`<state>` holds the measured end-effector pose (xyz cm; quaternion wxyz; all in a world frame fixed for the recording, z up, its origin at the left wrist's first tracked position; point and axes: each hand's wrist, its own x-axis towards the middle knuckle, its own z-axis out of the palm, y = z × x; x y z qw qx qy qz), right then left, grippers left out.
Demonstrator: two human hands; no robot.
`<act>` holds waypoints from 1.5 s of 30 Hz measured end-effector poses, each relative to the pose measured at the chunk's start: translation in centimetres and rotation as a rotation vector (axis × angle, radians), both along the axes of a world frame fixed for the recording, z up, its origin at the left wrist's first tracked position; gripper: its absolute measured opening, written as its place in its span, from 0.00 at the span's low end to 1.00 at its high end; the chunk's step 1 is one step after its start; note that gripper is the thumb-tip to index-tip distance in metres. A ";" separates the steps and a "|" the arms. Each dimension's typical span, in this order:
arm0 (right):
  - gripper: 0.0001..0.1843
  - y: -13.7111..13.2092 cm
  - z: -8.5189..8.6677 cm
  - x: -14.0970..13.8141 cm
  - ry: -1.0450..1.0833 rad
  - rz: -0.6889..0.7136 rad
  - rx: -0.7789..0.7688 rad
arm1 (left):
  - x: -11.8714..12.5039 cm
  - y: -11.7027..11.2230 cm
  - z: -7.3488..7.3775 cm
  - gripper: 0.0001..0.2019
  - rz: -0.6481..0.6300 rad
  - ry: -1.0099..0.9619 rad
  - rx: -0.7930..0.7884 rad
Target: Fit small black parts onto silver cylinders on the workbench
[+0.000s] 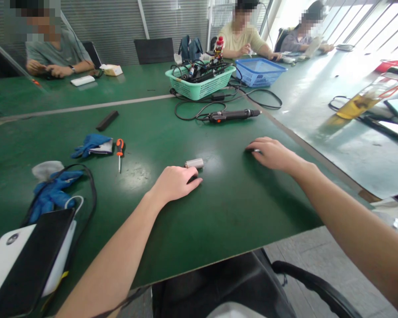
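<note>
My left hand (179, 183) rests on the green table, its thumb stretched out and apart from the curved fingers, with nothing seen between them. A small pale metallic cylinder (194, 163) lies right behind its knuckles; whether the fingers touch it I cannot tell. Farther right, my right hand (270, 153) is low over the table, thumb and fingers drawn together. A tiny light-coloured bit shows at those fingertips, too small to name. Beyond both hands lies a dark electric screwdriver (232, 115) with its cable.
To the left are an orange-handled screwdriver (120, 152), blue gloves (94, 145), a dark bar (107, 120) and a phone (33, 260) on a white device. A green basket (199, 90) of tools and a blue basket (260, 73) stand behind. A bottle (360, 104) is right. Several people sit across.
</note>
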<state>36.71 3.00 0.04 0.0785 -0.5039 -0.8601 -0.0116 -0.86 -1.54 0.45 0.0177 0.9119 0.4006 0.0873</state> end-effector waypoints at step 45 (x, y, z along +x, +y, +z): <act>0.14 -4.2 1.2 -16.3 0.353 0.351 -0.109 | -0.5 0.1 0.8 0.13 0.100 0.029 0.035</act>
